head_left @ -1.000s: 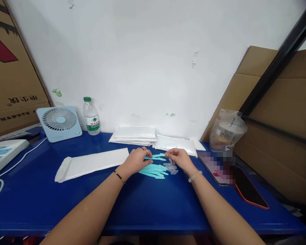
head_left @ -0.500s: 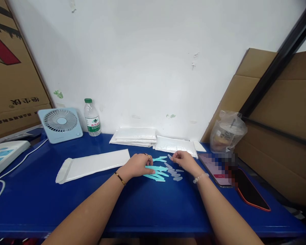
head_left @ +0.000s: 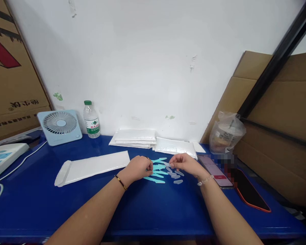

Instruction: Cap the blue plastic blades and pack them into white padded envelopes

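Note:
Several teal eyebrow razors (head_left: 158, 181) lie fanned out on the blue table (head_left: 153, 211). My left hand (head_left: 139, 168) is closed over their left ends, its fingertips pinching one razor; the other ends are hidden beneath it. Just right of the razors, my right hand (head_left: 185, 164) pinches a translucent blade cap (head_left: 166, 163) between thumb and fingers. That cap is at the tip of a razor, but whether it is on the blade I cannot tell. More loose blade caps (head_left: 178, 182) lie below my right hand.
A white padded mailer (head_left: 94, 166) lies to the left. Behind are stacked mailers (head_left: 135, 135). A blue fan (head_left: 60, 126) and water bottle (head_left: 91, 120) stand back left. Two phones (head_left: 216, 170) (head_left: 252, 190) and a bagged drink cup (head_left: 225, 134) are on the right.
My right hand has moved slightly left and down, bringing the blade cap to the razors' tips. My left hand has closed more tightly, and the razors and loose caps have shifted a little.

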`<state>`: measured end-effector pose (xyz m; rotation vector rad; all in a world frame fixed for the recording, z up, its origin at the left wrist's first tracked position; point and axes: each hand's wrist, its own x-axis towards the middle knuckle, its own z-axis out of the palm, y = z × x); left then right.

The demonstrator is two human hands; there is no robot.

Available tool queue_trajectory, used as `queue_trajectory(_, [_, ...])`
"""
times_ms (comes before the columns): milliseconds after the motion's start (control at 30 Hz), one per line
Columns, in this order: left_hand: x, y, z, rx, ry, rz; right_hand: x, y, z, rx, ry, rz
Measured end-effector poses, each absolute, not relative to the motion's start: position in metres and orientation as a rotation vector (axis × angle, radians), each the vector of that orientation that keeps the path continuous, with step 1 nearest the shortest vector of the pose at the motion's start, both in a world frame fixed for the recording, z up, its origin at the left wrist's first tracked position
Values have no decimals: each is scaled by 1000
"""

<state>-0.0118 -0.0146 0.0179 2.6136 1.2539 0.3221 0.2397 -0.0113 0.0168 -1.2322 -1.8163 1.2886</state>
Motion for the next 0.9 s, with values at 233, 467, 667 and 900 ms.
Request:
queue_trajectory(233, [-11, -18, 24, 2519, 1318, 454, 241, -10, 20, -1192, -1755, 1181])
queue_trajectory(467, [-14, -20, 28, 2251, 1185, 623, 236, -11, 21, -1157, -1581, 1159])
queue_trajectory(667, [-15, -17, 23, 2280, 1185, 680, 234, -12, 22, -1130, -1523, 1194])
queue_trajectory(900, [-15, -15, 20, 2265, 1209, 696, 231, -12, 19, -1095, -1530, 1208])
